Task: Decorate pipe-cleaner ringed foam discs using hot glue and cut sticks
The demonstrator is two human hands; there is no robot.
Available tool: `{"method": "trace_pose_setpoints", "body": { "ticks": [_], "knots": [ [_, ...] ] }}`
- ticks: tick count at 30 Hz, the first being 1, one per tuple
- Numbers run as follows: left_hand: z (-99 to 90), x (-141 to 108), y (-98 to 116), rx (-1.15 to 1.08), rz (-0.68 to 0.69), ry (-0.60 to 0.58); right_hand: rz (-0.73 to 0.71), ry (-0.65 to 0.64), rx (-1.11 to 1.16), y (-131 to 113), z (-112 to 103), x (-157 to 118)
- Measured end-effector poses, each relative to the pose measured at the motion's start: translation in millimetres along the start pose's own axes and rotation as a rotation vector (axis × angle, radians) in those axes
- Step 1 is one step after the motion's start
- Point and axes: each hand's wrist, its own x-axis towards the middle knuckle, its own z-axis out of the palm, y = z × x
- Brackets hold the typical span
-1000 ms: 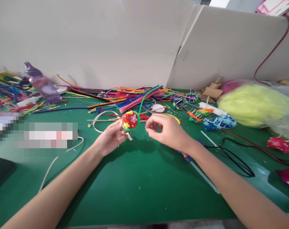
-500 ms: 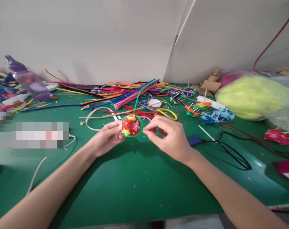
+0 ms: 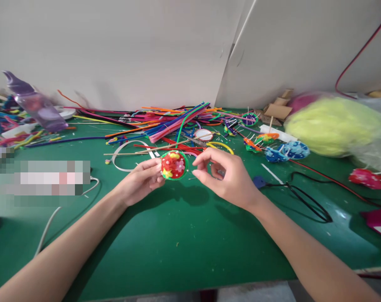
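My left hand (image 3: 143,180) pinches the left edge of a round red ornament (image 3: 175,166) above the table. Small yellow and pink flowers and white beads dot its face, and green pipe cleaner rims it. From its top a green pipe cleaner strand (image 3: 179,135) stands up. Just right of the ornament is my right hand (image 3: 229,178), its thumb and index finger apart and not touching it. Behind that hand lie yellow-handled scissors (image 3: 223,145), partly covered. Something small and pale shows between its curled fingers; I cannot tell whether it lies behind.
Bundled pipe cleaners (image 3: 180,121) and wooden sticks lie along the wall on the green table (image 3: 177,251). Several decorated pieces (image 3: 276,154) with pins are at right, near a bag of yellow material (image 3: 331,126). A purple bottle (image 3: 41,109) leans at left; a black cord (image 3: 312,203) lies right.
My right hand has drawn slightly right, away from the ornament's edge, and its thumb and index finger have parted. My left hand keeps the ornament in nearly the same place.
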Motion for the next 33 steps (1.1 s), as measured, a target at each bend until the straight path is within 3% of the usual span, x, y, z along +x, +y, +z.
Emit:
{"method": "trace_pose_setpoints", "body": {
  "ticks": [5, 33],
  "knots": [
    [1.1, 0.1, -1.0, 0.006, 0.003, -0.011, 0.114, -0.022, 0.069, 1.4, 1.8, 1.9],
    [2.3, 0.2, -1.8, 0.017, -0.005, -0.031, 0.075, -0.042, 0.057, 4.8, 5.9, 1.9]
  ]
}}
